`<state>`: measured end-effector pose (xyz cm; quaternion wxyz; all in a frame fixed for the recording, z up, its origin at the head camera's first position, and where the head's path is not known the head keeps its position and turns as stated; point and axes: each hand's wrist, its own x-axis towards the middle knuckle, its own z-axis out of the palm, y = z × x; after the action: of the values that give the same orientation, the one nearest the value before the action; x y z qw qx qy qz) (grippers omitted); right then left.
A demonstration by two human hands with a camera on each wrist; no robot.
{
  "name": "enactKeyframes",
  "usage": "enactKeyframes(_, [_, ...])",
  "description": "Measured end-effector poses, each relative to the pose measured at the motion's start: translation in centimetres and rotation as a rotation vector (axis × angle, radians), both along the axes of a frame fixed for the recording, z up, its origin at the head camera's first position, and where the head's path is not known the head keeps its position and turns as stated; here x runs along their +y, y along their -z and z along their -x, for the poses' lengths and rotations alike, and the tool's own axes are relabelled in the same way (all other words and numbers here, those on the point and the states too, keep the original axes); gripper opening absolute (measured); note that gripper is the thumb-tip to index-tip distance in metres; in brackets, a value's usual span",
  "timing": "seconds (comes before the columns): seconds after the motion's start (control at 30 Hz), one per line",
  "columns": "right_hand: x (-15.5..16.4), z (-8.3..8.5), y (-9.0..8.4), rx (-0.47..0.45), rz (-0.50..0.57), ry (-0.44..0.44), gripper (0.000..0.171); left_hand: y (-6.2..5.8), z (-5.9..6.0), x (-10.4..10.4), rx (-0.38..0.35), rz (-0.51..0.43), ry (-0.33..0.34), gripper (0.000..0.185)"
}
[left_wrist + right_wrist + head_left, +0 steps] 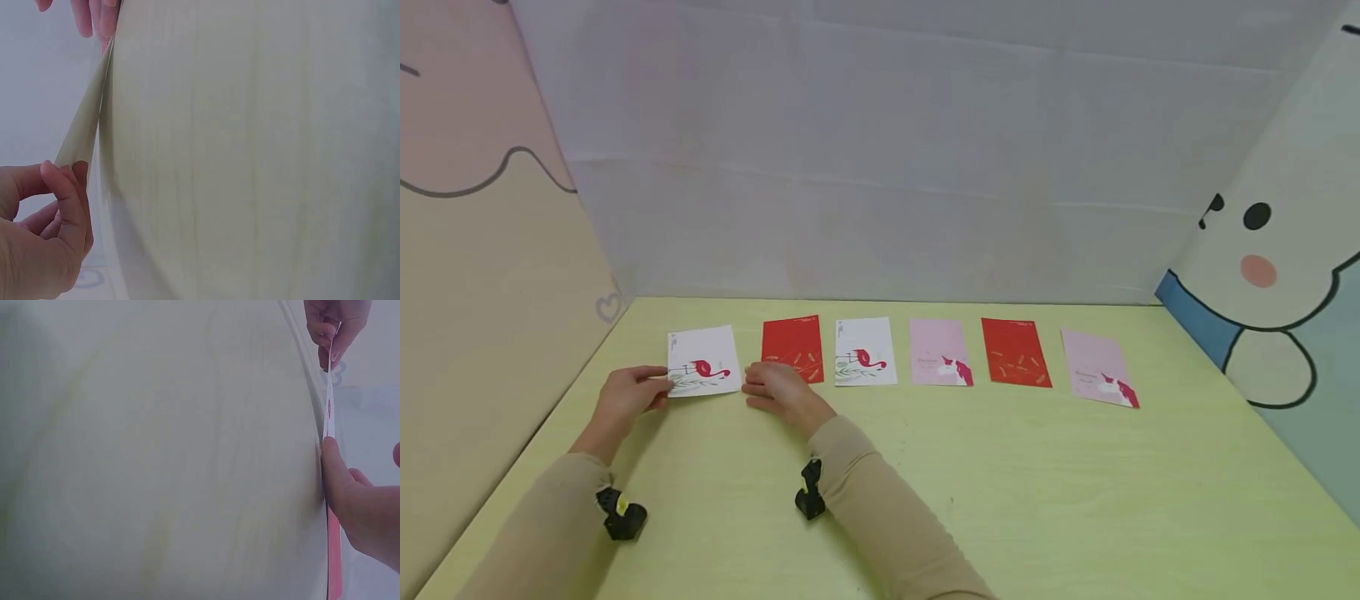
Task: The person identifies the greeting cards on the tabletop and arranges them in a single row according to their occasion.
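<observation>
At the left end of a row lies a white flamingo card (703, 354). My left hand (625, 400) pinches this card at its left edge, thumb and fingers on either side. In the left wrist view the card (82, 131) is tilted, its pinched end raised off the table. My right hand (786, 392) is at the card's right edge with fingers extended and partly covers the red card (793, 342) beside it. The right wrist view shows the right thumb (337, 469) straight along the low end of the white card.
Rightward along the row lie another white flamingo card (865, 352), a pink unicorn card (938, 346), a second red card (1015, 350) and a second pink unicorn card (1097, 362). The pale table (1037, 483) ends at a white back wall (887, 167), with painted panels at both sides.
</observation>
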<state>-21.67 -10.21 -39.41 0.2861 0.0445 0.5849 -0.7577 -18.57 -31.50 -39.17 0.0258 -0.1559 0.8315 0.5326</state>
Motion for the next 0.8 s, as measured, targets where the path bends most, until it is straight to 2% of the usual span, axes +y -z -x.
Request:
enactKeyframes(0.2, [0.4, 0.0, -0.1, 0.001, -0.003, 0.015, 0.029, 0.0, -0.2, 0.2, 0.003, -0.126, -0.002, 0.049])
enactKeyframes(0.47, [1.2, 0.0, 0.0, 0.011, 0.021, 0.015, 0.032, -0.2, -0.6, 0.6, 0.047, -0.172, 0.059, 0.052])
enactKeyframes(0.67, [2.0, -0.1, -0.2, 0.054, 0.003, 0.001, 0.034, 0.6, -0.6, 0.0, 0.045, -0.317, 0.077, 0.031])
enactKeyframes(0.8, [2.5, -0.3, -0.3, 0.097, -0.033, -0.002, 0.025, -0.1, -1.5, 0.8, 0.072, -0.31, 0.137, 0.048])
